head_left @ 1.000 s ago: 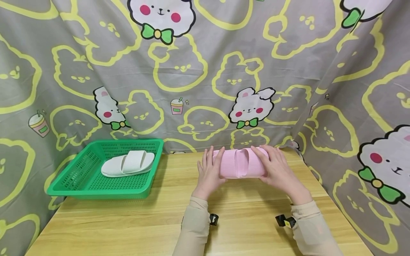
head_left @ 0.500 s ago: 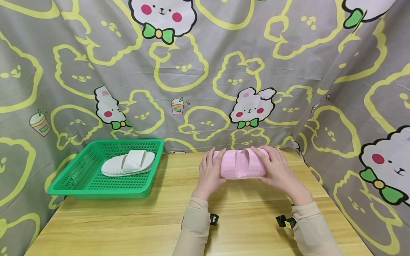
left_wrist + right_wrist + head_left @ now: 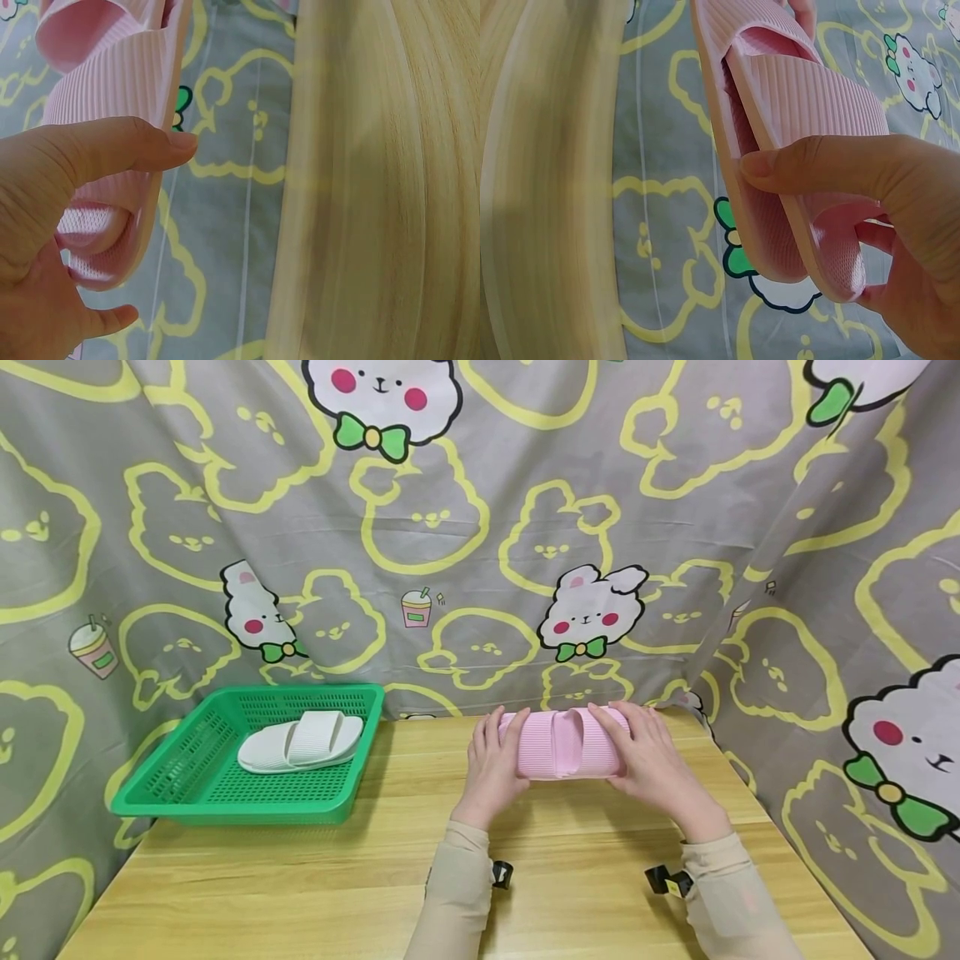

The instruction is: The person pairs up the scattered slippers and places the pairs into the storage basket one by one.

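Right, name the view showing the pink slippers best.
Right wrist: the pink slippers appear close, plainly two. Left wrist shows one end, the pair harder to separate; head shows them smaller, ends partly covered by left hand and right hand.

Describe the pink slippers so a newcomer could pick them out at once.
Start at the wooden table and look right of the green basket. Above the table's far part, the left hand and right hand hold the pink slippers at either end. Their pink colour sets them apart from the white footwear in the basket.
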Tool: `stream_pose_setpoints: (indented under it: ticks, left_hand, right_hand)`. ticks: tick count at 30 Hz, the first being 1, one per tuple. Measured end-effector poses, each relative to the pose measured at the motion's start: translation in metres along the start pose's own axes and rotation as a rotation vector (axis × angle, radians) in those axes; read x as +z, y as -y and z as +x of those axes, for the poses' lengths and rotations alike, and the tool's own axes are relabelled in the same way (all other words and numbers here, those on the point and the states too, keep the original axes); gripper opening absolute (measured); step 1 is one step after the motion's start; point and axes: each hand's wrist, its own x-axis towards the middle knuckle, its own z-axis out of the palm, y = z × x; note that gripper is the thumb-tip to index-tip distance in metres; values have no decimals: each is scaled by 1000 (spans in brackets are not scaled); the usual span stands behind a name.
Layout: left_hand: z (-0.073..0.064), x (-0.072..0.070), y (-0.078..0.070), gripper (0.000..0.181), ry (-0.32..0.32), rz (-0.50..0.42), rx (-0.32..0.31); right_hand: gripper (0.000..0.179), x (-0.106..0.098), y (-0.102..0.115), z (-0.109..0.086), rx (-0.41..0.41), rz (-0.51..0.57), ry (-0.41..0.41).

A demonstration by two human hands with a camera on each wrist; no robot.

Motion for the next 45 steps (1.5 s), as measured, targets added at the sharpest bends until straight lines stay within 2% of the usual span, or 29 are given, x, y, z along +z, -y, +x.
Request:
stream_pose_setpoints:
  ticks: [31,45]
  left_hand:
    - [0,5,0,117,-19,-7,21]
    - [0,3,0,120,19,-24,0]
  right_hand:
    - [109,2,1,0,-1,10,-12]
    - [108,3,-2,-1,13,11,-17]
